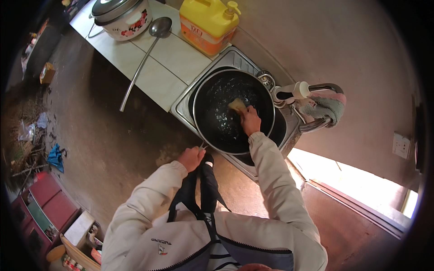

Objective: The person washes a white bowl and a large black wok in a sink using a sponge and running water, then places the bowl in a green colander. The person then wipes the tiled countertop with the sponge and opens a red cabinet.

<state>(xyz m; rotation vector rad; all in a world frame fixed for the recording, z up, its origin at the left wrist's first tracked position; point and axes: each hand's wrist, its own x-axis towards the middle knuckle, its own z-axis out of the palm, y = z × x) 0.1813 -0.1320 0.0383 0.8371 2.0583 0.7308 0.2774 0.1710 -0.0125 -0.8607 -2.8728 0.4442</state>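
A dark round wok (212,127) with a bright metal rim rests over the stainless steel sink (182,110). Water glints across its inside. My right hand (251,121) reaches down into the wok and grips a yellowish sponge (236,104) against the wet inner surface. Just outside the near left rim, my left hand (191,158) is closed around the wok's handle (203,146), of which only a small metal part shows past the fingers.
A long-handled metal ladle (144,64) lies across the tiled counter (162,76), its handle overhanging the edge. Behind it are a floral-patterned pot (130,25) and a yellow pump jug (208,28). Right of the wok, a faucet (293,92) has a cloth (323,107) draped beside it.
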